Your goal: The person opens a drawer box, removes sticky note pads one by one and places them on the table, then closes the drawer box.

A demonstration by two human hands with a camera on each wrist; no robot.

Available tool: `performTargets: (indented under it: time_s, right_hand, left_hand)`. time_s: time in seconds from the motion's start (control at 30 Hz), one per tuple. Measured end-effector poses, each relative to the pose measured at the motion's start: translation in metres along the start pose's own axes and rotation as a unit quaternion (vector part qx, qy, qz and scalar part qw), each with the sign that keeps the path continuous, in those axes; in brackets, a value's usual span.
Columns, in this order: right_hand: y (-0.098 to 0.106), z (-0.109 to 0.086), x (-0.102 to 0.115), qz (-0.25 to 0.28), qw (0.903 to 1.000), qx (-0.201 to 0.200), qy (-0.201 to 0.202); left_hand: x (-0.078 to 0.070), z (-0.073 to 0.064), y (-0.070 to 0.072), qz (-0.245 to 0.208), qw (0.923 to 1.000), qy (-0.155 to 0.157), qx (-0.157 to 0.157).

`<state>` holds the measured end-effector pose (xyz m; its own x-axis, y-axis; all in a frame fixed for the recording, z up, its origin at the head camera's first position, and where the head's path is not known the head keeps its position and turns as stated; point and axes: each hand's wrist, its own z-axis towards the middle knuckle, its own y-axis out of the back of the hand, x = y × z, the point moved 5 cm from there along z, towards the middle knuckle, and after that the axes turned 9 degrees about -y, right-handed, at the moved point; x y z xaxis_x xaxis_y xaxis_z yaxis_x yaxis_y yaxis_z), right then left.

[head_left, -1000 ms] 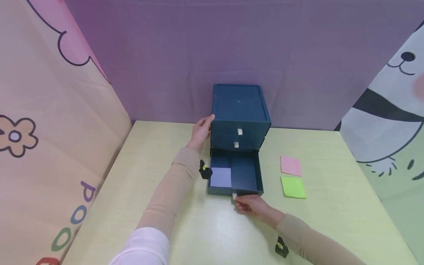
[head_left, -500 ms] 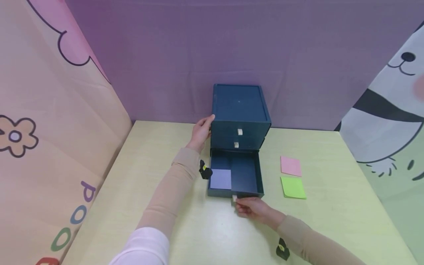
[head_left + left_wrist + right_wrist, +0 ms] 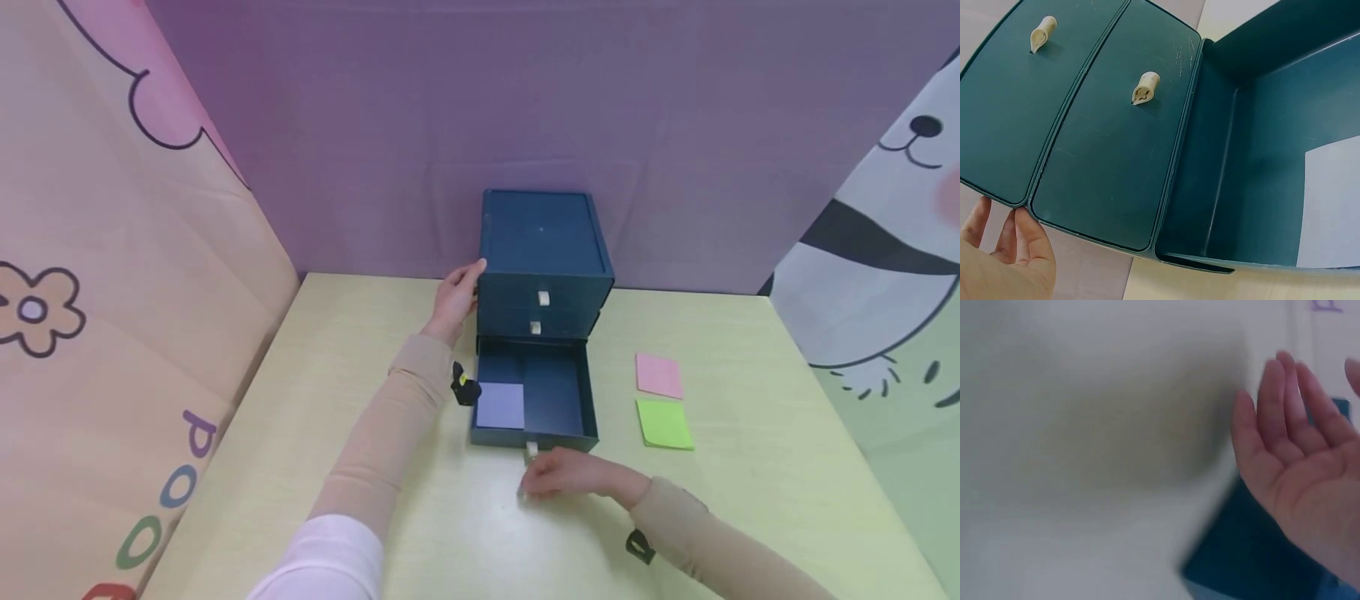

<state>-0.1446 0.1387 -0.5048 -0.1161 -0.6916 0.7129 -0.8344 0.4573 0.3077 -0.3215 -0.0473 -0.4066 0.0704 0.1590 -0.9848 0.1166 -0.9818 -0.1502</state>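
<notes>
A dark blue drawer cabinet [image 3: 543,237] stands at the back of the table, its bottom drawer [image 3: 553,392] pulled out toward me. My left hand [image 3: 454,300] rests against the cabinet's left side; in the left wrist view its fingertips [image 3: 1025,219] touch the edge by the upper drawer fronts. Inside the drawer, at the front left, lies a lilac sticky-note pad [image 3: 500,406]. Just in front of the drawer's pale pull tab [image 3: 532,448] is my right hand [image 3: 562,473], off the tab. Its fingers look loosely extended and hold nothing in the right wrist view.
To the right of the drawer lie a pink sticky-note pad [image 3: 658,376] and a lime green one [image 3: 664,424] on the pale table [image 3: 360,350]. Two closed drawers with pale tabs sit above the open one. Fabric screens [image 3: 420,100] enclose the back and sides.
The drawer slid slightly farther out toward me between the two earlier frames. Since then my right hand has let go of the tab and moved slightly nearer. My left hand stays put.
</notes>
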Motion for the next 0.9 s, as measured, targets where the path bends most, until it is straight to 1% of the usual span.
performTargets:
  time_s: [0.07, 0.13, 0.27, 0.4, 0.5, 0.63, 0.7, 0.77, 0.83, 0.9]
  right_hand:
    - [0.006, -0.003, 0.008, -0.007, 0.9998, 0.018, 0.01]
    - [0.014, -0.006, 0.016, -0.002, 0.9993, 0.031, 0.02]
    - [0.035, -0.009, 0.029, 0.028, 0.9986, 0.022, 0.039]
    - [0.058, -0.009, 0.045, 0.053, 0.9974, -0.009, 0.047]
    - [0.074, -0.006, 0.057, 0.048, 0.9964, -0.045, 0.052]
    - [0.093, 0.006, 0.07, 0.039, 0.9932, -0.096, 0.052]
    - [0.099, 0.014, 0.076, 0.024, 0.9921, -0.112, 0.05]
    - [0.102, 0.021, 0.082, -0.003, 0.9922, -0.115, 0.05]
    - [0.104, 0.028, 0.087, -0.045, 0.991, -0.116, 0.049]
    - [0.105, 0.034, 0.091, -0.09, 0.9877, -0.12, 0.045]
  left_hand:
    - [0.0, 0.0, 0.0, 0.0, 1.0, 0.001, 0.0]
    - [0.001, -0.001, 0.0, 0.0, 1.0, 0.001, 0.0]
    - [0.0, -0.002, 0.001, 0.003, 1.0, 0.003, 0.0]
    - [0.0, -0.003, 0.001, 0.005, 1.0, 0.004, 0.0]
    - [0.0, -0.002, 0.001, 0.003, 1.0, 0.001, -0.001]
    - [-0.002, -0.001, 0.001, 0.005, 1.0, -0.007, 0.0]
    - [-0.003, -0.001, 0.001, 0.008, 0.9999, -0.007, 0.0]
    - [-0.003, -0.002, 0.001, 0.01, 0.9999, -0.003, 0.0]
    - [-0.003, -0.002, 0.0, 0.008, 1.0, 0.001, -0.002]
    - [-0.003, -0.001, 0.0, 0.005, 1.0, 0.003, -0.004]
